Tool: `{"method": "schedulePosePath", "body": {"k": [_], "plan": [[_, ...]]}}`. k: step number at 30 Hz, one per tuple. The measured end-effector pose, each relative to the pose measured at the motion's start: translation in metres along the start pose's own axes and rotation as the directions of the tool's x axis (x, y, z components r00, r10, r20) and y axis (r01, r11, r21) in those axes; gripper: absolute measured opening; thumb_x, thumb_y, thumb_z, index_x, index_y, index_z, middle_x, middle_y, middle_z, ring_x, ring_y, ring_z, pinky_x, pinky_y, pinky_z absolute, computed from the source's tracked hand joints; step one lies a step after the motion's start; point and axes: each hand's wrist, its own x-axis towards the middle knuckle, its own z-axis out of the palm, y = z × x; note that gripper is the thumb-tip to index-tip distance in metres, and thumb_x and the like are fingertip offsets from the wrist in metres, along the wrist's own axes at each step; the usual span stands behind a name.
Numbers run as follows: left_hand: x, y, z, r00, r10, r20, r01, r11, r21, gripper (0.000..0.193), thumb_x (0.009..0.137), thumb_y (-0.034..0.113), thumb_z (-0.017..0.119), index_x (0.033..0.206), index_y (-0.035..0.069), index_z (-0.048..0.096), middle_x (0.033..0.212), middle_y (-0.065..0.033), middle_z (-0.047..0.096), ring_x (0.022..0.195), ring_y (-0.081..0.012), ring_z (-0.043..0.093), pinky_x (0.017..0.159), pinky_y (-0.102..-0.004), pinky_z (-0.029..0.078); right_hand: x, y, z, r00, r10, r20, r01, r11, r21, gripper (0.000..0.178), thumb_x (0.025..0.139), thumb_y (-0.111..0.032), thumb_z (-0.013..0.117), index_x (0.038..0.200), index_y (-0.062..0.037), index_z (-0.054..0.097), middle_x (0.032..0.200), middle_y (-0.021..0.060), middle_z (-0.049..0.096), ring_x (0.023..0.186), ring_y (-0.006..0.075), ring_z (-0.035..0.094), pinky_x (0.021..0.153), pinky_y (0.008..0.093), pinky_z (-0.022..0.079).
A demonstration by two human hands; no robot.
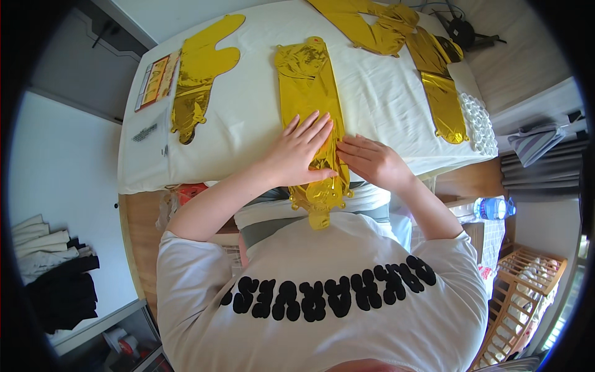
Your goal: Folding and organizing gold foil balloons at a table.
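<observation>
A long, flat gold foil balloon (307,93) lies lengthwise before me on the white-covered bed. Its tabbed near end (318,208) hangs over the bed's front edge toward my lap. My left hand (302,154) rests flat on the middle of the foil, fingers stretched forward and thumb pointing right. Beside it, my right hand (372,162) reaches in from the right with straight fingers held close together. Its fingertips touch the foil's right edge, and its thumb is mostly hidden. The foil under both hands is creased.
Another gold foil balloon (204,68) lies at the left beside a printed packet (156,82) and a clear bag (149,133). More gold foil balloons (443,102) lie far right, near a pile of clear round pieces (478,127). A black fan-like object (460,28) stands at the far corner.
</observation>
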Motion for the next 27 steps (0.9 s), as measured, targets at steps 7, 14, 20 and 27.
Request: {"method": "schedulePosePath", "body": {"k": [7, 14, 20, 27], "plan": [[-0.001, 0.002, 0.000, 1.000, 0.021, -0.006, -0.021, 1.000, 0.016, 0.104, 0.088, 0.069, 0.059, 0.157, -0.002, 0.025, 0.164, -0.0201, 0.026, 0.154, -0.0361, 0.022, 0.124, -0.0539, 0.017, -0.006, -0.002, 0.000, 0.992, -0.111, -0.061, 0.105, 0.989, -0.105, 0.035, 0.079, -0.010, 0.068, 0.112, -0.0023, 0.072, 0.119, 0.0116, 0.071, 0.114, 0.0292, 0.068, 0.102, 0.0429, 0.055], [-0.001, 0.002, -0.002, 1.000, 0.027, 0.007, -0.027, 0.998, 0.050, 0.104, 0.088, 0.070, 0.058, 0.157, -0.001, 0.026, 0.164, -0.0194, 0.027, 0.153, -0.0356, 0.023, 0.124, -0.0534, 0.018, -0.009, 0.002, 0.001, 0.986, -0.161, -0.048, 0.157, 0.985, -0.078, 0.035, 0.080, -0.011, 0.065, 0.113, -0.0021, 0.072, 0.117, 0.0118, 0.071, 0.112, 0.0291, 0.068, 0.102, 0.0429, 0.055], [0.000, 0.002, -0.003, 1.000, 0.030, 0.009, -0.030, 0.999, 0.028, 0.103, 0.088, 0.070, 0.058, 0.157, 0.000, 0.027, 0.165, -0.0188, 0.026, 0.154, -0.0345, 0.022, 0.124, -0.0529, 0.019, -0.004, -0.001, 0.001, 0.987, -0.157, -0.041, 0.154, 0.985, -0.077, 0.035, 0.080, -0.012, 0.069, 0.114, -0.0033, 0.070, 0.115, 0.0103, 0.071, 0.106, 0.0272, 0.069, 0.096, 0.0414, 0.055], [-0.002, 0.000, -0.007, 0.999, 0.024, 0.035, -0.023, 0.999, -0.036, 0.104, 0.090, 0.069, 0.057, 0.158, -0.001, 0.023, 0.165, -0.0191, 0.025, 0.155, -0.0341, 0.019, 0.125, -0.0517, 0.016, 0.000, -0.005, 0.007, 0.998, -0.042, -0.039, 0.038, 0.996, -0.078, 0.040, 0.079, -0.013, 0.070, 0.119, -0.0071, 0.068, 0.111, 0.0052, 0.072, 0.103, 0.0210, 0.067, 0.092, 0.0355, 0.053]]}}
